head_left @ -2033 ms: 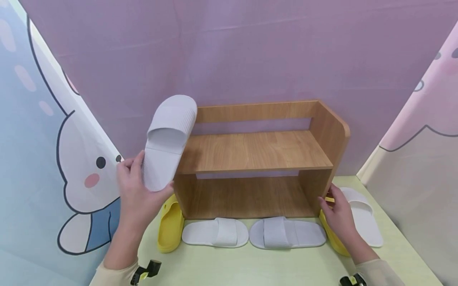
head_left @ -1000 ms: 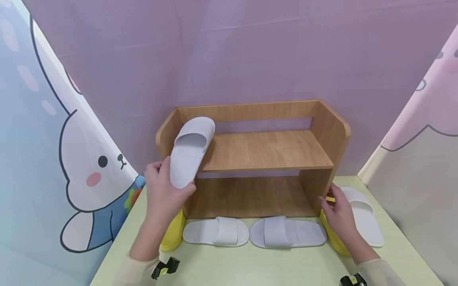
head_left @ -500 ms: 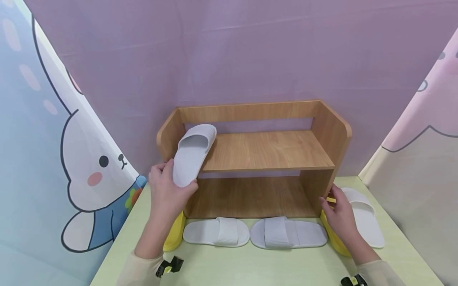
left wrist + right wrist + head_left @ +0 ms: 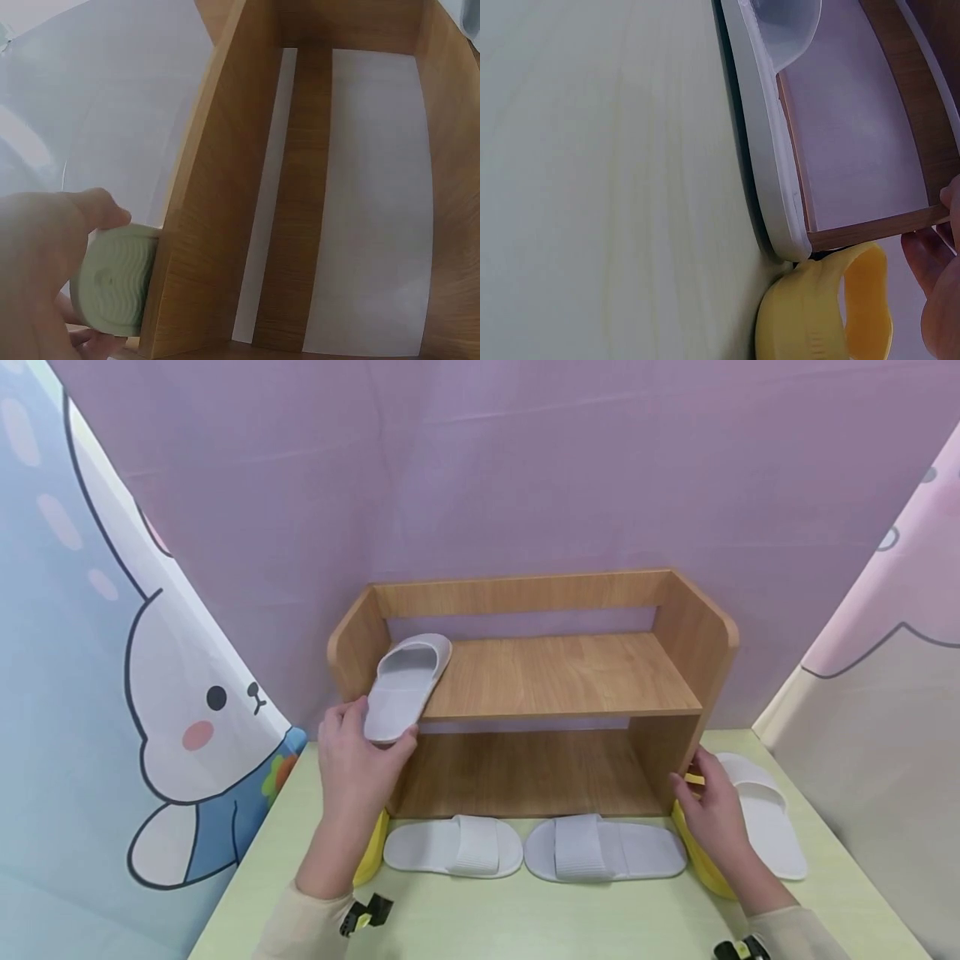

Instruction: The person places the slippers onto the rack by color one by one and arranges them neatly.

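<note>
My left hand [image 4: 363, 760] pinches the heel end of a pale grey slide slipper [image 4: 397, 702], thumb on one side and fingers on the other. Its toe points toward the back on the upper left of a wooden two-tier shoe rack [image 4: 555, 672], and the heel sticks out past the front edge. In the left wrist view, the slipper's ridged sole [image 4: 116, 279] shows beside the shelf board. With fingers and thumb at its front edge, my right hand [image 4: 712, 810] grips the rack's right side panel [image 4: 885, 227]. A yellow clog [image 4: 817, 315] sits just beside that panel.
Along the rack's front lie a white slipper [image 4: 453, 846] and a grey slipper [image 4: 607, 849], end to end. Another white slipper [image 4: 765, 822] lies at the right. A second yellow clog [image 4: 372, 852] is partly hidden behind my left forearm. A purple cloth [image 4: 510, 485] hangs behind.
My left hand has carried the slipper rightward and down from beside the rack onto its upper left shelf, tilting it flatter. My right hand stays on the side panel.
</note>
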`<state>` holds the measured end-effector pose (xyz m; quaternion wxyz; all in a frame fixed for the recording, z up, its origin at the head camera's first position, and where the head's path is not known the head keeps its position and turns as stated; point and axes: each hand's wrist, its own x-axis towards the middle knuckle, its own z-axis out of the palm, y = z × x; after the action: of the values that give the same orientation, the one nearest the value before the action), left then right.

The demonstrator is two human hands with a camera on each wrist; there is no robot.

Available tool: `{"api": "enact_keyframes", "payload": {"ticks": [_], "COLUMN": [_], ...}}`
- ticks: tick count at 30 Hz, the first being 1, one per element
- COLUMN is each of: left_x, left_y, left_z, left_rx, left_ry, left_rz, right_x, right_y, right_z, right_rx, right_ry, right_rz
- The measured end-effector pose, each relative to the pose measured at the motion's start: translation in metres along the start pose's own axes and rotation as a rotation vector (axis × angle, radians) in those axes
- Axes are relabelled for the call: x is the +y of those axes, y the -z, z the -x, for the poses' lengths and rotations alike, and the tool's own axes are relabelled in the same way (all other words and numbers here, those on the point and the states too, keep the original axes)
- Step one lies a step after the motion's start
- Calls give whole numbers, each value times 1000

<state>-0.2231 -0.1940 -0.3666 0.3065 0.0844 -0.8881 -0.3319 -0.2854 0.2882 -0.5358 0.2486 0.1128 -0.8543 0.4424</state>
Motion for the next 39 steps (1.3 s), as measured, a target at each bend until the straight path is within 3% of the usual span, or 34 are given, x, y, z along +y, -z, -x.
{"api": "enact_keyframes", "payload": {"ticks": [5,24,39], "left_x": [-3,-13,-14], "left_y": [-6,-22,-21], "left_z": [-1,-2,1], "left_rx": [29,185,184], "left_ry": [-13,-179,-175], "left_rz": [-14,-70,-65], "right_x": [-1,1,-1], "right_y": [0,-2,-1], "right_z": [0,0,0], "right_rx": [5,5,-6], "right_ry": [-6,-7,-33], "right_rz": [-9,3,1]}}
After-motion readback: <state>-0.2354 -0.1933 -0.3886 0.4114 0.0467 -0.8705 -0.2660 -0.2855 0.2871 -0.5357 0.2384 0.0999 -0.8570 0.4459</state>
